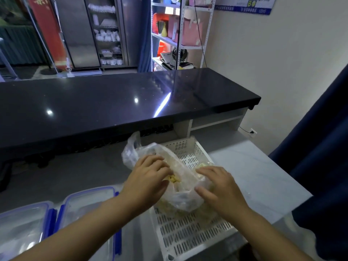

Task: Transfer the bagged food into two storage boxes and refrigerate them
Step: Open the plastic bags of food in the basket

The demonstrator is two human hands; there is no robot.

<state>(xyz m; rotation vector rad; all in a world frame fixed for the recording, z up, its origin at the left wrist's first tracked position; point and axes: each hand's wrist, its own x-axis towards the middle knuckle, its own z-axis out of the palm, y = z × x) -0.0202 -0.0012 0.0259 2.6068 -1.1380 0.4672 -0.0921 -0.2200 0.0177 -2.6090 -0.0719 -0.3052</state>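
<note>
Grey bench, lower centre: bag lying in basket; left grip and right grip pinching its mouth.

A blue wall poster shows "BO" and "12315"; a red banner carries a cut-off yellow character.
</note>
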